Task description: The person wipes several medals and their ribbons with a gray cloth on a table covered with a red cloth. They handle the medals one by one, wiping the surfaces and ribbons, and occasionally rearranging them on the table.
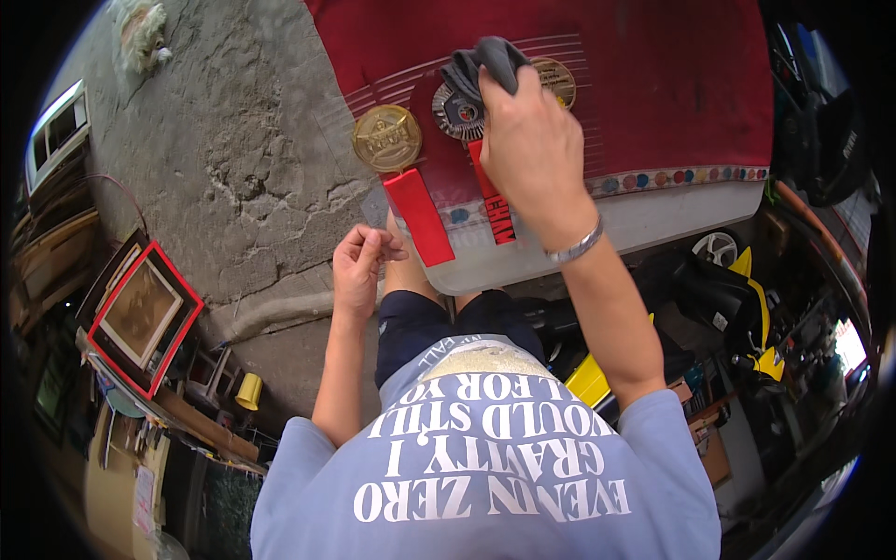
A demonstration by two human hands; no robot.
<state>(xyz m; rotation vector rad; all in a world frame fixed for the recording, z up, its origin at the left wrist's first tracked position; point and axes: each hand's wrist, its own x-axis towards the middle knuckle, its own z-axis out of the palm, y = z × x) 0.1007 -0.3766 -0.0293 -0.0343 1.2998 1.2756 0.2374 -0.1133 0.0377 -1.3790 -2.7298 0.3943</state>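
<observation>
My right hand (534, 145) pinches a dark grey cloth (493, 63) and presses it over the upper edge of a silver medal (457, 114). A red ribbon (497, 219) with dark lettering runs from that medal toward me, partly behind my wrist. Beyond my knuckles lies another gold-toned medal (562, 80), half covered by the hand. To the left is a round gold medal (386, 138) with a plain red ribbon (420, 217) hanging over the table's near edge. My left hand (358, 266) hovers beside that ribbon, its fingers curled in with nothing visible in them.
The table (597, 229) has a dark red cloth (672, 103) with a dotted border. A dog (140, 37) is on the cracked concrete at the far left. A red-framed picture (140, 322) leans at left; a black and yellow motorcycle (719, 299) stands at right.
</observation>
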